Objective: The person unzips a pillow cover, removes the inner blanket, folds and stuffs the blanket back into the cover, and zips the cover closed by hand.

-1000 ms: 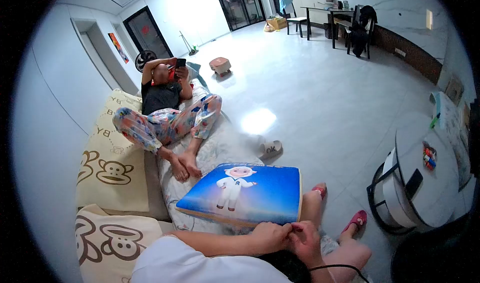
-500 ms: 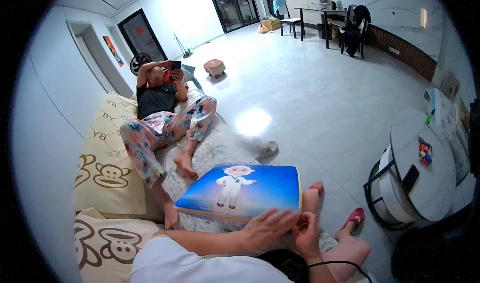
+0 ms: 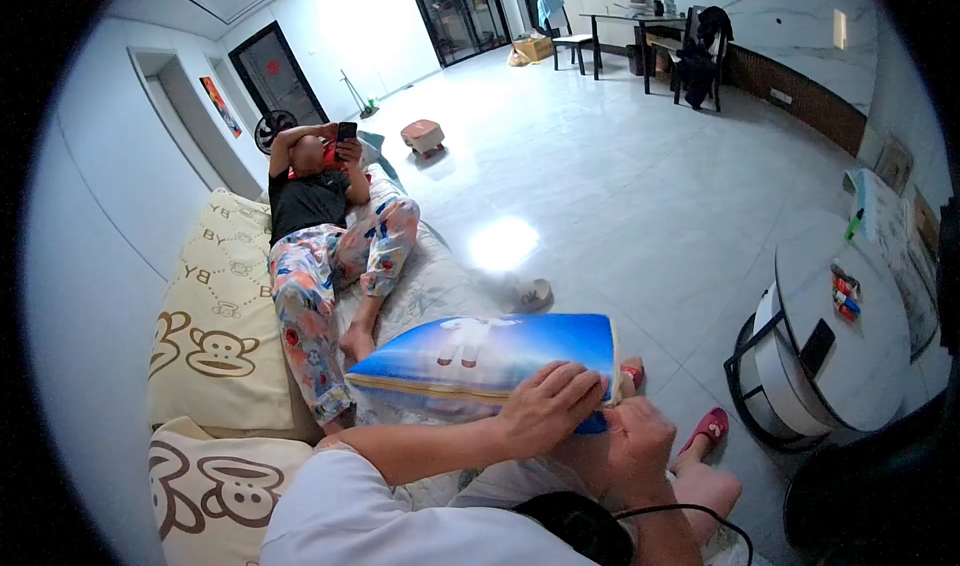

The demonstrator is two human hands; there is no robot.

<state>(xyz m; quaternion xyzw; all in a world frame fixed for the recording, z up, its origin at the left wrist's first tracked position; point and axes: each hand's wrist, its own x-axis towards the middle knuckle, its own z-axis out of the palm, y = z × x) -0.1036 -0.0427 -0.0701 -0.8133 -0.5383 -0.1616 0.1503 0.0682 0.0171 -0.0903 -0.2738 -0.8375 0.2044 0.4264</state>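
A blue cushion (image 3: 500, 351) with a white cartoon figure and a pale zipped edge lies across my lap, its near right corner raised. My left hand (image 3: 552, 406) rests on that corner with its fingers curled over the blue cover. Beside it, my right hand (image 3: 638, 441) is closed on the cushion's right corner edge. A bit of blue fabric shows beneath the two hands. A black object (image 3: 575, 526) with a cable lies below my wrists.
Another person (image 3: 315, 201) reclines on the sofa, holding a phone (image 3: 346, 131). Monkey-print cushions (image 3: 225, 316) line the left. At right stands a round table (image 3: 880, 366) with a dark phone (image 3: 817, 346). Beyond are a pink stool (image 3: 422, 134) and a slipper (image 3: 533, 294).
Both my hands have come onto the cushion's right corner, which now tilts and bunches up. The other person's legs have shifted and straightened along the sofa.
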